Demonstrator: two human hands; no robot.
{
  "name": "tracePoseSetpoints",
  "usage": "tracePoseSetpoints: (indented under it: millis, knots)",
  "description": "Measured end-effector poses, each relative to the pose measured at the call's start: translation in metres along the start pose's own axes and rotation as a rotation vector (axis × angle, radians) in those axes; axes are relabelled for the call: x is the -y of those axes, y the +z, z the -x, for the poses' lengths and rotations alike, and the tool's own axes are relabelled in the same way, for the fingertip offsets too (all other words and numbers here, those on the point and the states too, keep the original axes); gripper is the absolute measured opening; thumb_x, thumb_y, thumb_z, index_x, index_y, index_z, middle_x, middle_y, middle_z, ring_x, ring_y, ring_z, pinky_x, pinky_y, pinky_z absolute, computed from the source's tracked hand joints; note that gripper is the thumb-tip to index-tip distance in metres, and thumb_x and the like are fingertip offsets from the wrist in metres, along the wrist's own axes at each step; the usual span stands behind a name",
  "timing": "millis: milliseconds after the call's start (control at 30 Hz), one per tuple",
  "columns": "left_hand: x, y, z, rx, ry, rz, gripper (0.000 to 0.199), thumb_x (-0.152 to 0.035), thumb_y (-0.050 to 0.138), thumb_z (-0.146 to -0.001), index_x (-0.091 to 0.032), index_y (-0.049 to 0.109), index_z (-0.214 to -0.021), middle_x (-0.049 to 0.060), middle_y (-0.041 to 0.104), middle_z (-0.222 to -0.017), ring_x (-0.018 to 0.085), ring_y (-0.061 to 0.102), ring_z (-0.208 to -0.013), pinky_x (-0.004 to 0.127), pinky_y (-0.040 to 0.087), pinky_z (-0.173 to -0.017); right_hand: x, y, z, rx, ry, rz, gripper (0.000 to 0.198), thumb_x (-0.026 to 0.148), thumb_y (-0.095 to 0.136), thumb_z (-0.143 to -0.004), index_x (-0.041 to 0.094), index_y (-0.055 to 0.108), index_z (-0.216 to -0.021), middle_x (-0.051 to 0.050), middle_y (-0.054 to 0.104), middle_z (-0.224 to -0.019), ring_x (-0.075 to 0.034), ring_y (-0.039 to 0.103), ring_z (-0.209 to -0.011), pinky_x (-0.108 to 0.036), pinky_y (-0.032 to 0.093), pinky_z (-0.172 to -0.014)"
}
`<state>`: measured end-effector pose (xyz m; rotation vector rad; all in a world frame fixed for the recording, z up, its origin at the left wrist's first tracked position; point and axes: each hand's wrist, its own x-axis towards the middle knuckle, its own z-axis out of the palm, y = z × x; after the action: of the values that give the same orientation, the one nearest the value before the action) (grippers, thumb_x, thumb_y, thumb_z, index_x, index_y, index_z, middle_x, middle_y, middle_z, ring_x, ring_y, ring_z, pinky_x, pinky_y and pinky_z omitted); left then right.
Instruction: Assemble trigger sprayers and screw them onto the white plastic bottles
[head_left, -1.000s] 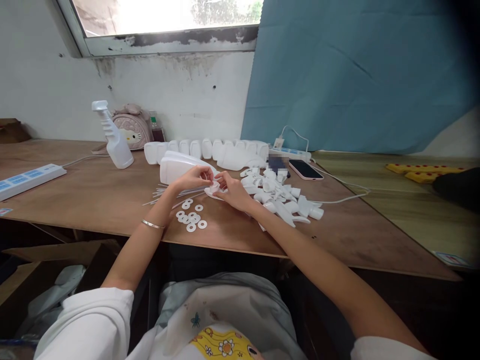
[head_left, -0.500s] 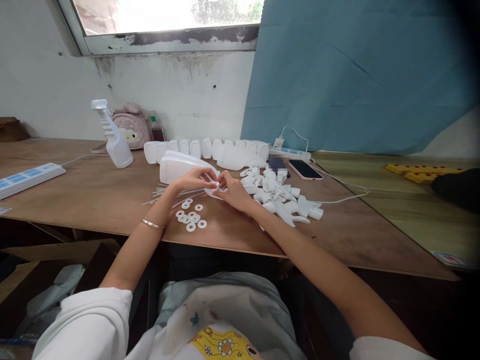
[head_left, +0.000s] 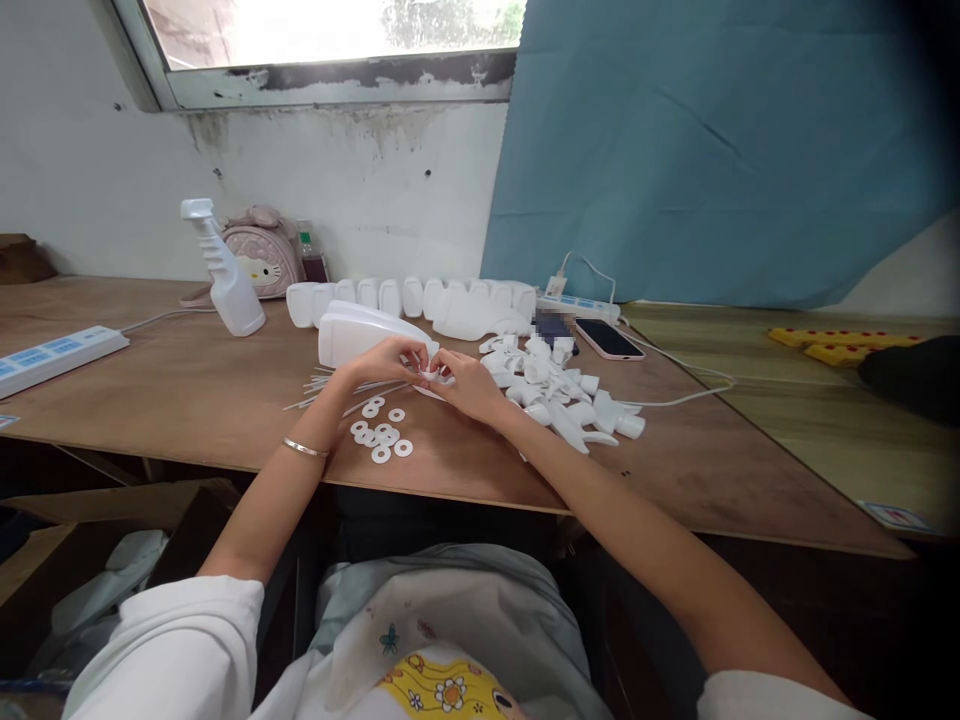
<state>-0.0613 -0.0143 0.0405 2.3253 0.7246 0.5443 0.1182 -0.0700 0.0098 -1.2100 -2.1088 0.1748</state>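
Observation:
My left hand [head_left: 394, 362] and my right hand [head_left: 466, 384] meet over the table, fingers closed in a pinch round a white spray head [head_left: 427, 391]. Fingers cover most of that piece. Just in front of my left hand lie several flat white ring washers [head_left: 382, 434] in a loose cluster. Thin white dip tubes [head_left: 319, 385] stick out beneath my left wrist. To the right of my right hand spreads a heap of white trigger spray heads [head_left: 559, 390].
White bottles [head_left: 367, 335] lie behind my hands, with a row of more behind. An assembled spray bottle [head_left: 236, 295] stands at left near a pink bag [head_left: 262, 255]. A phone [head_left: 609, 339], cable and power strip [head_left: 64, 358] are on the table. An open carton [head_left: 112, 500] sits below left.
My fingers have drawn closer together over the spray head, and my right hand has dipped slightly. Things on the table lie as before.

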Motion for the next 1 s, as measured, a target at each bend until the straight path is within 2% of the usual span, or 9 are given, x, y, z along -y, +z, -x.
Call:
tracePoseSetpoints:
  millis: [200, 400, 567, 700, 833, 1000]
  knots:
    - [0.002, 0.000, 0.001, -0.048, -0.010, -0.001, 0.030, -0.037, 0.071, -0.061, -0.013, 0.062, -0.077, 0.002, 0.063, -0.074, 0.013, 0.058, -0.069, 0.024, 0.044, -0.065, 0.001, -0.001, 0.000, -0.009, -0.008, 0.099, 0.017, 0.037, 0.056, -0.080, 0.021, 0.053, -0.083, -0.004, 0.062, -0.085, -0.017, 0.056, -0.077, -0.027, 0.038, -0.067]
    - [0.001, 0.001, -0.001, -0.115, -0.048, -0.075, 0.028, -0.037, 0.072, -0.059, -0.011, 0.065, -0.067, 0.003, 0.065, -0.066, 0.013, 0.056, -0.065, 0.024, 0.043, -0.063, 0.001, -0.001, 0.000, -0.012, -0.039, 0.115, 0.021, 0.041, 0.054, -0.081, 0.020, 0.056, -0.081, -0.004, 0.064, -0.084, -0.017, 0.056, -0.076, -0.026, 0.037, -0.065]
    - [0.002, 0.000, -0.003, -0.081, -0.034, -0.174, 0.024, -0.037, 0.069, -0.064, -0.013, 0.066, -0.065, 0.001, 0.063, -0.064, 0.012, 0.054, -0.063, 0.023, 0.040, -0.061, -0.005, 0.003, -0.001, 0.002, -0.055, 0.097, 0.023, 0.043, 0.052, -0.082, 0.021, 0.055, -0.080, -0.004, 0.063, -0.080, -0.017, 0.056, -0.074, -0.025, 0.037, -0.064]
    - [0.003, 0.003, -0.002, -0.085, -0.001, -0.168, 0.023, -0.037, 0.068, -0.065, -0.015, 0.064, -0.070, -0.001, 0.061, -0.065, 0.011, 0.053, -0.063, 0.022, 0.040, -0.062, -0.011, 0.006, -0.001, -0.003, -0.068, 0.026, 0.021, 0.042, 0.053, -0.081, 0.021, 0.051, -0.082, -0.001, 0.060, -0.074, -0.015, 0.056, -0.067, -0.025, 0.039, -0.064]
    - [0.000, 0.005, 0.000, -0.170, 0.072, -0.197, 0.026, -0.037, 0.069, -0.065, -0.016, 0.061, -0.078, 0.000, 0.062, -0.073, 0.011, 0.054, -0.067, 0.022, 0.043, -0.065, -0.016, 0.008, -0.002, -0.146, -0.034, -0.043, 0.035, 0.039, 0.062, -0.074, 0.020, 0.046, -0.100, -0.002, 0.061, -0.080, -0.018, 0.060, -0.072, -0.028, 0.044, -0.066]
    - [-0.006, 0.009, -0.001, -0.312, 0.251, -0.404, 0.028, -0.043, 0.060, -0.077, -0.016, 0.062, -0.086, 0.005, 0.063, -0.086, 0.015, 0.056, -0.078, 0.026, 0.044, -0.072, -0.022, 0.006, -0.005, -0.340, -0.142, -0.023, 0.036, 0.034, 0.059, -0.077, 0.021, 0.043, -0.107, -0.005, 0.064, -0.086, -0.021, 0.060, -0.086, -0.034, 0.047, -0.076]
